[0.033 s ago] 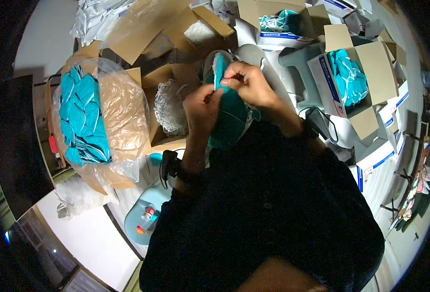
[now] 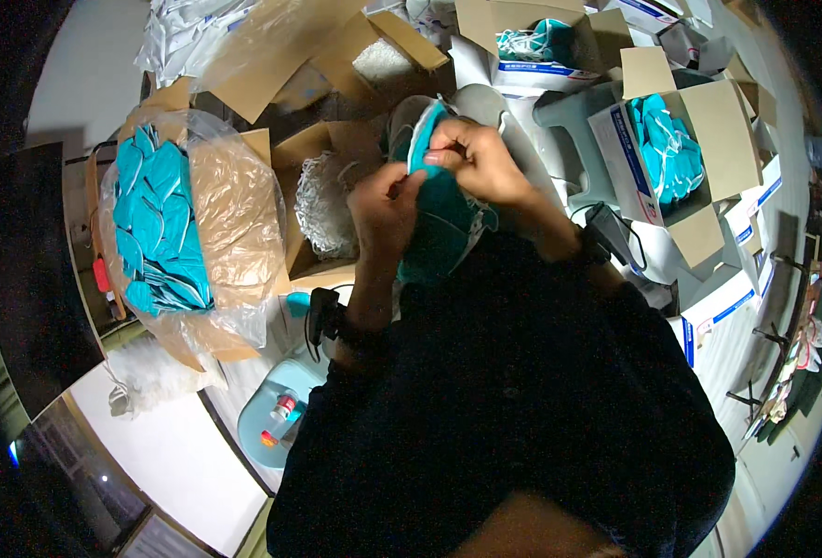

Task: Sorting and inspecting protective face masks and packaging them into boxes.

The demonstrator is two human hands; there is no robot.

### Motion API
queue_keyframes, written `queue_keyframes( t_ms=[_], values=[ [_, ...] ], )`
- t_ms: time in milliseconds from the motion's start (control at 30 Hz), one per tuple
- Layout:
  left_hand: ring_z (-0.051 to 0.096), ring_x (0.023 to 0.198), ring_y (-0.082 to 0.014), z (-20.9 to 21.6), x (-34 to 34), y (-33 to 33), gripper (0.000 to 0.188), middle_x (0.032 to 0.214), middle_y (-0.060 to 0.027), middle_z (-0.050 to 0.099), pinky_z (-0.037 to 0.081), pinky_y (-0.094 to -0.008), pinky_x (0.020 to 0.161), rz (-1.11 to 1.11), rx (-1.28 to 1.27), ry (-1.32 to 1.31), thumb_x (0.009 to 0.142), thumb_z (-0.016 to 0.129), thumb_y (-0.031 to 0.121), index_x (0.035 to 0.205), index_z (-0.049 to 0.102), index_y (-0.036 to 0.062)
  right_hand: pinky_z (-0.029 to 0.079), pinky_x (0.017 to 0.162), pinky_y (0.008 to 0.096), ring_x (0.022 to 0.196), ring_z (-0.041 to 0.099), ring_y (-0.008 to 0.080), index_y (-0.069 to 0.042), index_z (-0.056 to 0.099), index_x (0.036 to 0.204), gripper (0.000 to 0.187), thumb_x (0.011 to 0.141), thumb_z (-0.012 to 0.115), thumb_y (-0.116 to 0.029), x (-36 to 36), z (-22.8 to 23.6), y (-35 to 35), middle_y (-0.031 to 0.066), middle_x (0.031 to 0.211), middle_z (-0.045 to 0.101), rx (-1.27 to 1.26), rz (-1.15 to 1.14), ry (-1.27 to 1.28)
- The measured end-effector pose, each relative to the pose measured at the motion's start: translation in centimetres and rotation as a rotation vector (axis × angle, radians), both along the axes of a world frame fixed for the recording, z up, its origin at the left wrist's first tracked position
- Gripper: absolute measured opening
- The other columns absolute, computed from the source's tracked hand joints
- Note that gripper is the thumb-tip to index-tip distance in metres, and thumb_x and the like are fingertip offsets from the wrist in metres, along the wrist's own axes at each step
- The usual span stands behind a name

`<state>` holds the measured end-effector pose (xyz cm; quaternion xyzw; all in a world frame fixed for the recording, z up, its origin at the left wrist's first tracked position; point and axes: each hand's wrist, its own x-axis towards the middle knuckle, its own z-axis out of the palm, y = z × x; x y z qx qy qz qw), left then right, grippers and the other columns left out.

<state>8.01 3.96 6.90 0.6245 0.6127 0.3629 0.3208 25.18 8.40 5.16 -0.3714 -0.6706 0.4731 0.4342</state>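
Observation:
Both of my hands pinch a teal face mask (image 2: 425,138) with a white edge, held upright and tilted a little to the right above my lap. My left hand (image 2: 383,203) is closed on its lower end, thumb and forefinger together. Higher up, my right hand (image 2: 485,166) grips the mask's right side between thumb and fingers. More teal masks (image 2: 437,232) with white straps lie on my lap below the hands. Just left of my left hand, a bundle of white elastic cords (image 2: 325,209) fills a cardboard box (image 2: 313,279).
At the left stands a plastic-lined carton (image 2: 239,223) with flat teal masks (image 2: 160,214). Open boxes of masks stand at the right (image 2: 629,163) and the back (image 2: 536,74). A grey-green stool (image 2: 560,112) is near them. A blue stool (image 2: 257,409) at lower left bears a bottle (image 2: 280,414).
The mask's upper end has leaned to the right, showing more of its teal face. Both hands keep their grip in nearly the same place.

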Motion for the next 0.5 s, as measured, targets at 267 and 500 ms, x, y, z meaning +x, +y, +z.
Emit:
queue_keyframes(
  t_ms=[267,500],
  values=[
    [0.059,0.066,-0.0104,1.9,-3.0,-1.5,0.007,0.077,-0.0049,0.067,0.047,-0.0243,0.062,0.244,-0.165,-0.475,0.08,0.07,0.005,0.086,0.068,0.0017,0.046,0.07,0.0268,0.074,0.057,0.013,0.0,0.063,0.086,0.004,0.083,0.061,0.002,3.2,-1.0,1.8,0.0073,0.077,0.063,-0.043,-0.179,-0.181],
    [0.061,0.073,-0.0107,2.7,-1.7,-0.4,0.014,0.084,-0.0057,0.067,0.047,-0.0229,0.066,0.327,-0.308,-0.862,0.087,0.062,0.012,0.095,0.067,0.0015,0.043,0.058,0.0239,0.066,0.054,0.0079,-0.005,0.063,0.095,0.017,0.081,0.071,-0.009,-1.6,2.6,-1.2,0.0012,0.073,0.059,-0.216,-0.062,0.03]
  ],
)
